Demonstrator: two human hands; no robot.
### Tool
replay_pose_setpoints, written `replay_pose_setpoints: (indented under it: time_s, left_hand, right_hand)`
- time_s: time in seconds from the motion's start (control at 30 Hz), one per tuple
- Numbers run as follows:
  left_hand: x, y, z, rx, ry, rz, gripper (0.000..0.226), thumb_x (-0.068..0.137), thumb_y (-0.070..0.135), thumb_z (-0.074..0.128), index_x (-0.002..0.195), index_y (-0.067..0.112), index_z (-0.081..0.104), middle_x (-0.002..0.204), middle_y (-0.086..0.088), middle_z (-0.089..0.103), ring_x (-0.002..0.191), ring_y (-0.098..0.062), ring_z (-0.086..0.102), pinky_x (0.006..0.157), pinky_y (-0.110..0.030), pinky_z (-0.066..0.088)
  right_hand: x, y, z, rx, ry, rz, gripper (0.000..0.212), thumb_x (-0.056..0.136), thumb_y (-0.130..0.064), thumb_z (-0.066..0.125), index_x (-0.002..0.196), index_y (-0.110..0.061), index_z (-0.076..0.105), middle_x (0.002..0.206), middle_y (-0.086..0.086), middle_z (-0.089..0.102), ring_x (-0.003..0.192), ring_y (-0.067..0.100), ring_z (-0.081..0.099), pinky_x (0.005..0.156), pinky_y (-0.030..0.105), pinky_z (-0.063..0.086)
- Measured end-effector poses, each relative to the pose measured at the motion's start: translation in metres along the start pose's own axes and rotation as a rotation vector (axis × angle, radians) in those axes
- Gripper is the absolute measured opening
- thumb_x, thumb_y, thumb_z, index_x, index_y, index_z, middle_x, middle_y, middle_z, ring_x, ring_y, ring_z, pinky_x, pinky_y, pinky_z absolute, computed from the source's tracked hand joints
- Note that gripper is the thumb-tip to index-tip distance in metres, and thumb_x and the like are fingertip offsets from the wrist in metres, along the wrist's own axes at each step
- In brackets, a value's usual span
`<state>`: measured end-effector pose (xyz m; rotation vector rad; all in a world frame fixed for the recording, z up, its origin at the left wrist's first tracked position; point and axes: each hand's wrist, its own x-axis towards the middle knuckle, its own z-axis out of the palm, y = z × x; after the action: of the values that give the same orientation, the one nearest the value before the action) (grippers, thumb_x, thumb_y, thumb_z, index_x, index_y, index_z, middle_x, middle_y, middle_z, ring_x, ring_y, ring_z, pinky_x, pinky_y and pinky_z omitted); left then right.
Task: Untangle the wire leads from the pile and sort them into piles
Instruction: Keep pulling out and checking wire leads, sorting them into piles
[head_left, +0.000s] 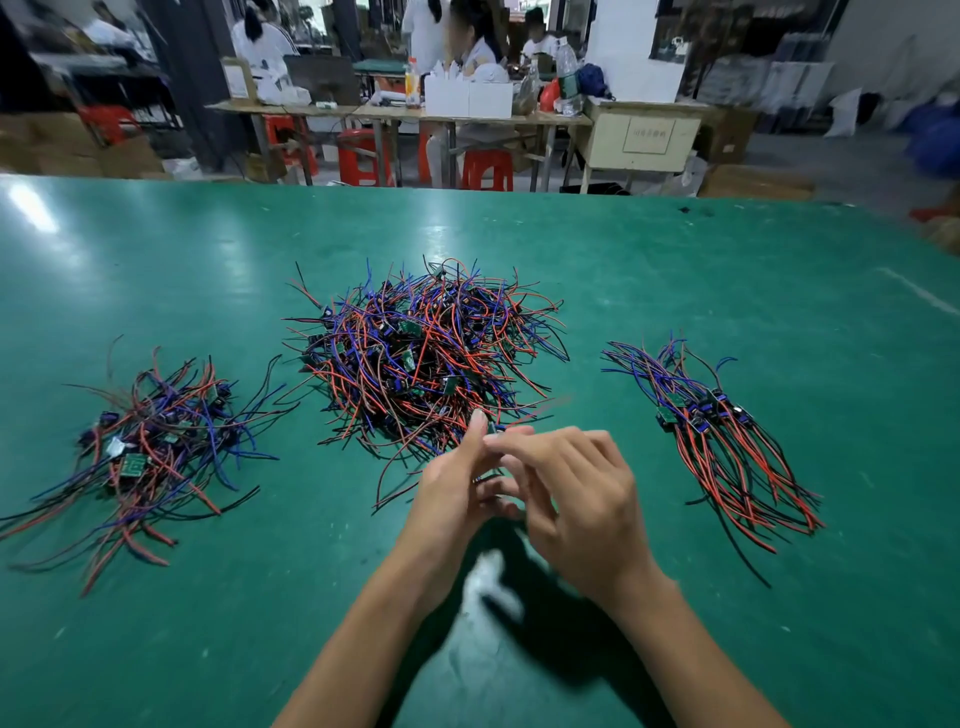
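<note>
A big tangled pile of red, blue and black wire leads (426, 353) with small green boards lies in the middle of the green table. A looser sorted pile (145, 452) sits at the left, and a neater pile (711, 436) with aligned wires lies at the right. My left hand (457, 488) and my right hand (571, 493) meet just in front of the big pile. Together they pinch one wire lead (492, 430), whose red wire blurs off to the upper right. The part between my fingers is mostly hidden.
The green table (260, 597) stretches wide on all sides, with its far edge at the back. Beyond it stand another workbench (395, 111), red stools (485, 169) and several seated people.
</note>
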<state>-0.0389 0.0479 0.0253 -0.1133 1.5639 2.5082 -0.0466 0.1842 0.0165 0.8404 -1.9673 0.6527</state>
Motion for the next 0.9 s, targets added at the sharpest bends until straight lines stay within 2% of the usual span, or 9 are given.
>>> replay_pose_setpoints:
  time_s: [0.1,0.2,0.37,0.43,0.53,0.6,0.67,0.8,0.9]
  left_hand:
    - [-0.002,0.007,-0.012,-0.003,-0.042,0.065,0.04,0.092,0.046,0.062,0.108,0.013,0.077,0.081,-0.004,0.06,0.065,-0.013,0.052,0.06,-0.02,0.048]
    - [-0.003,0.014,-0.018,0.063,-0.091,0.184,0.029,0.089,0.036,0.067,0.104,0.014,0.078,0.077,-0.002,0.061,0.065,-0.011,0.054,0.059,-0.019,0.047]
    - [-0.005,0.017,-0.023,0.185,-0.086,0.323,0.022,0.09,0.026,0.07,0.109,0.018,0.076,0.098,-0.007,0.072,0.082,-0.012,0.063,0.07,-0.021,0.052]
    - [-0.006,0.018,-0.025,0.2,-0.054,0.362,0.022,0.091,0.022,0.07,0.111,0.013,0.075,0.098,-0.003,0.072,0.082,-0.009,0.066,0.073,-0.021,0.053]
    - [-0.006,0.017,-0.026,0.283,-0.038,0.395,0.024,0.088,0.02,0.069,0.111,0.013,0.076,0.106,-0.001,0.076,0.092,-0.007,0.067,0.081,-0.021,0.052]
    - [-0.005,0.016,-0.026,0.367,-0.021,0.425,0.02,0.086,0.021,0.076,0.106,0.019,0.078,0.109,-0.001,0.076,0.101,-0.01,0.067,0.088,-0.029,0.052]
    - [-0.005,0.016,-0.027,0.422,-0.012,0.45,0.019,0.083,0.021,0.079,0.101,0.024,0.079,0.103,0.001,0.077,0.095,-0.01,0.069,0.086,-0.034,0.05]
    - [-0.004,0.013,-0.028,0.549,-0.032,0.519,0.018,0.08,0.013,0.083,0.093,0.026,0.078,0.097,0.005,0.079,0.089,-0.015,0.073,0.073,-0.018,0.049]
    - [-0.002,0.009,-0.027,0.473,-0.012,0.473,0.016,0.082,0.003,0.08,0.089,0.018,0.077,0.098,0.0,0.079,0.092,-0.028,0.074,0.081,-0.03,0.058]
  right_hand:
    - [0.004,-0.007,0.001,-0.001,0.016,-0.029,0.024,0.096,-0.011,0.066,0.117,-0.023,0.063,0.096,-0.007,0.072,0.084,0.018,0.063,0.076,0.032,0.044]
    - [0.006,-0.007,-0.003,-0.017,0.0,-0.016,0.01,0.095,-0.01,0.068,0.099,-0.019,0.069,0.09,-0.007,0.071,0.08,0.021,0.064,0.072,0.035,0.045]
    - [0.006,-0.007,-0.006,-0.04,-0.01,0.091,0.013,0.088,-0.007,0.066,0.088,-0.018,0.074,0.096,-0.004,0.068,0.086,0.022,0.061,0.073,0.036,0.047]
    - [0.006,-0.009,-0.004,0.03,-0.05,0.24,0.014,0.084,-0.012,0.066,0.091,-0.022,0.072,0.093,-0.009,0.065,0.084,0.016,0.058,0.074,0.033,0.048]
    - [0.003,-0.013,0.0,0.288,-0.158,0.671,0.011,0.089,-0.026,0.062,0.089,-0.031,0.072,0.089,-0.016,0.069,0.079,0.007,0.062,0.072,0.025,0.049]
    - [0.004,-0.011,0.003,0.527,-0.225,0.986,0.02,0.095,-0.035,0.061,0.085,-0.026,0.075,0.082,-0.008,0.074,0.067,0.007,0.066,0.064,0.03,0.051]
    - [0.007,-0.009,0.005,0.772,-0.242,1.188,0.031,0.098,-0.041,0.059,0.089,-0.017,0.076,0.078,0.004,0.074,0.054,0.013,0.063,0.053,0.027,0.048]
    - [0.011,-0.008,0.009,0.955,-0.143,1.211,0.027,0.101,-0.026,0.057,0.094,-0.008,0.076,0.073,0.006,0.071,0.054,0.014,0.062,0.052,0.022,0.052]
    - [0.011,-0.007,0.006,0.993,-0.065,1.262,0.023,0.1,-0.022,0.06,0.092,-0.009,0.078,0.076,0.009,0.074,0.061,0.014,0.066,0.057,0.02,0.055]
